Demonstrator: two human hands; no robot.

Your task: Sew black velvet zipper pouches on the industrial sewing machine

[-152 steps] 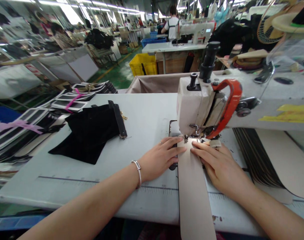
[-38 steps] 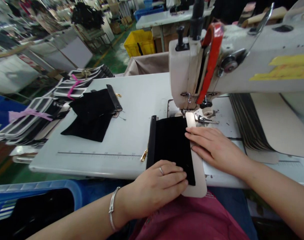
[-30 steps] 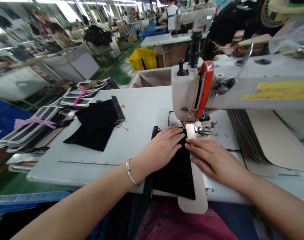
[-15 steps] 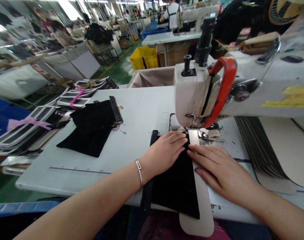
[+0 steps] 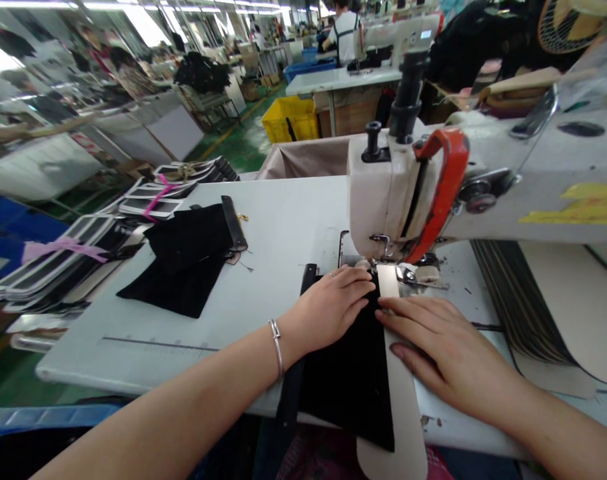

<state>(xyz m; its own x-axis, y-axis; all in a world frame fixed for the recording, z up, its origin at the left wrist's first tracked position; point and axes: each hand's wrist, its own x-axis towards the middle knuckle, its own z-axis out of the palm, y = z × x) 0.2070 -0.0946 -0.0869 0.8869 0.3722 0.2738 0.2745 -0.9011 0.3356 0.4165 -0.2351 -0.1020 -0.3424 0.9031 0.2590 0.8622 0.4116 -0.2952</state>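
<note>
A black fabric piece with a dark stiff strip along its left side lies over a long beige panel with rounded ends. Both reach up to the presser foot of the white sewing machine. My left hand lies flat on the fabric, fingertips close to the foot. On the panel's right margin rests my right hand, its fingers stretched out and their tips at the fabric's edge. The needle point is hard to make out behind the foot and fingers.
More black fabric pieces lie on the left of the white table. Bundles of dark panels tied with pink strips stand beyond its left edge. A stack of beige panels sits at right. Farther off are a yellow bin and a person.
The fabric and panel have slid slightly toward me under my hands. My right hand has shifted down a little. The whole view has tilted slightly.
</note>
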